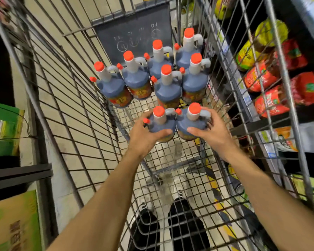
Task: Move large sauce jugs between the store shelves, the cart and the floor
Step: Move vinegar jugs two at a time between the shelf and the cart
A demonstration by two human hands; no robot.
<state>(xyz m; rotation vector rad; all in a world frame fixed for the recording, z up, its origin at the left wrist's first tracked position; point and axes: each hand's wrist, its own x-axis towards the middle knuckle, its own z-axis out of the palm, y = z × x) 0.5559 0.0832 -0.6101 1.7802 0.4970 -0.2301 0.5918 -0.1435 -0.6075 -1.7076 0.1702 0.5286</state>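
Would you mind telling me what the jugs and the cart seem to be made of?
The sauce jugs look like translucent plastic, dark liquid showing through, with matte orange caps. The cart appears to be grey metal wire, judging by its thin welded grid.

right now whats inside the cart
Eight sauce jugs with orange caps stand upright on the cart floor; the left hand and right hand each grip one. Their labels are mostly hidden.

We see a cart [76, 113] of bare grey metal wire, its finish dull. The jugs [168, 88] look like smooth plastic with matt orange caps [166, 69] and glossy printed labels. The boxes [4, 124] appear to be matt cardboard.
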